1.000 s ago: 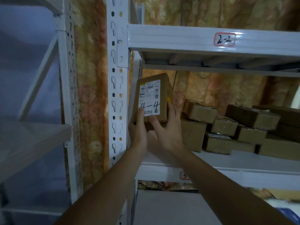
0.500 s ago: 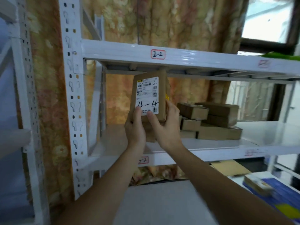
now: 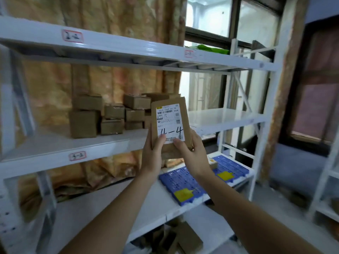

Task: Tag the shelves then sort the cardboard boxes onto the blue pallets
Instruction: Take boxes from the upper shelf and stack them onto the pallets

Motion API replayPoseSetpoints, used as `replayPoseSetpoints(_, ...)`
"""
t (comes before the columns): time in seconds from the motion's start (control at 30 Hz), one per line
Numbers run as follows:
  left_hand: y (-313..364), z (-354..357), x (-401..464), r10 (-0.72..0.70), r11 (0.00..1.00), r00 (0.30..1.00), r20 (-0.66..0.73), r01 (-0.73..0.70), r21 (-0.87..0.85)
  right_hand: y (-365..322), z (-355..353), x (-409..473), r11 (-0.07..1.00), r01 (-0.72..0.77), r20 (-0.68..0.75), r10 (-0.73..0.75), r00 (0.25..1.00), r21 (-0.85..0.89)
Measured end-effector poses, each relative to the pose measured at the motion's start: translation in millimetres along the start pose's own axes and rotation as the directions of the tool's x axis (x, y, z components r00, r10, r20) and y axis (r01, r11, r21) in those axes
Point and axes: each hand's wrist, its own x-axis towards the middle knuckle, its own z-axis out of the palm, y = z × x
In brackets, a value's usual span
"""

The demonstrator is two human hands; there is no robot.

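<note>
Box [image 3: 169, 125]: held upright, long axis vertical, label marked 4-4 faced the camera.
Left hand [image 3: 153, 155]: gripped lower left edge.
Right hand [image 3: 192, 151]: gripped lower right edge.
Pallets [image 3: 183, 182]: seen below and right of box; right hand judged nearer.

Both hands [image 3: 176, 153] cover the held box [image 3: 169, 125] at its lower edge; shelf tags [image 3: 72, 36] blur beyond reading (motion smear), and boxes on the floor [image 3: 176, 239] run off-frame.
</note>
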Motion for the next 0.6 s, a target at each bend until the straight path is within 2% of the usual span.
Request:
replayPoseSetpoints(0.17,-37.1,47.4,-30.7,-0.037,0.999,0.996,0.080,0.035,0.027,33.5,-49.5,-31.3,0.972,-0.216,-0.015,0.218,0.976,0.088)
replayPoseSetpoints(0.43,-94.8,84.1,-40.3,-0.182,0.979,0.946,0.270,0.148,0.143,80.5,-91.0,-51.7,0.907,-0.414,-0.148,0.421,0.895,0.079)
replayPoseSetpoints(0.6,-131.6,92.8,-39.3,-0.272,0.961,0.913,0.303,0.238,0.144,112.4,-100.4,-53.4,0.868,-0.488,-0.195,0.496,0.846,0.093)
